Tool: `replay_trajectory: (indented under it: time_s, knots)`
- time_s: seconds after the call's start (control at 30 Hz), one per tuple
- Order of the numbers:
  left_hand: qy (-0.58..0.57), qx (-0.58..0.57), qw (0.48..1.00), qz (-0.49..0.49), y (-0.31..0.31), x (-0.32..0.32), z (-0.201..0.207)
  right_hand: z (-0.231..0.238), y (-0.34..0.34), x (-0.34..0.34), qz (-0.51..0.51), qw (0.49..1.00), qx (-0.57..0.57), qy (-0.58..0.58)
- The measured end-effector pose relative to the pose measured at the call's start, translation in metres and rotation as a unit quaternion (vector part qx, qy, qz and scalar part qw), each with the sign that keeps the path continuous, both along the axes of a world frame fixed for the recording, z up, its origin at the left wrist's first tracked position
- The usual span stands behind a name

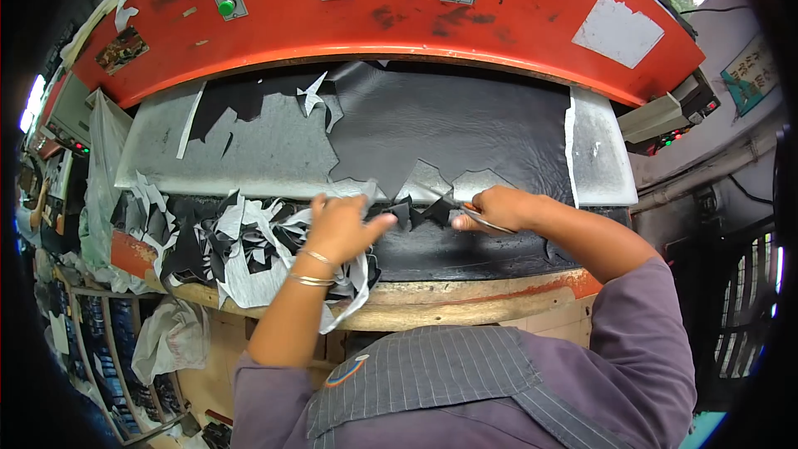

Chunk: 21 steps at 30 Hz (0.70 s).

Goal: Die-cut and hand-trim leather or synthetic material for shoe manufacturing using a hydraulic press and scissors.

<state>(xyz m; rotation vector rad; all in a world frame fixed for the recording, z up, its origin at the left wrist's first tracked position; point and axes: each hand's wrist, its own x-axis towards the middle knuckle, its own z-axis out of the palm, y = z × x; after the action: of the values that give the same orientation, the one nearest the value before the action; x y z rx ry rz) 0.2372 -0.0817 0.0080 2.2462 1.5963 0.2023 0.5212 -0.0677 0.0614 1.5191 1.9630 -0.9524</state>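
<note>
My right hand [502,206] is closed round the metal handles of a pair of scissors [442,194], whose blades point left over the cut edge of a black leather sheet [453,120]. Just left of the blades, my left hand [339,231] is over the scraps with its thumb stretched out to the right; its fingers are apart and I see nothing held in it. Between the hands, small dark leather offcuts [402,213] hang at the sheet's ragged near edge. Beneath the left wrist lies a heap of white and black scraps [249,237].
A red machine beam [399,25] with green and red buttons spans the far side. The leather lies on a pale grey board [603,150]. A wooden front edge [416,306] runs before me. A plastic bag [104,166] hangs at left; a rack [116,349] stands below.
</note>
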Motion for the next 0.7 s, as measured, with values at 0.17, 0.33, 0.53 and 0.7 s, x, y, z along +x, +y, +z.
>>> replay_trajectory:
  time_s: [0.17,0.33,0.53,0.7]
  knots:
    - [-0.012,-0.040,0.989,-0.141,-0.013,-0.005,-0.037,0.013,-0.022,-0.023,0.049,0.999,0.001,-0.011]
    - [-0.055,-0.102,0.946,-0.302,-0.026,-0.029,-0.032,0.003,-0.011,-0.035,-0.008,0.999,-0.044,-0.014]
    - [-0.099,-0.189,0.919,-0.332,-0.025,-0.041,-0.023,-0.016,-0.005,-0.080,0.010,1.000,-0.016,-0.008]
    - [-0.321,-0.303,0.897,0.020,0.032,-0.048,0.018,-0.020,-0.024,-0.053,0.125,0.992,-0.004,-0.010]
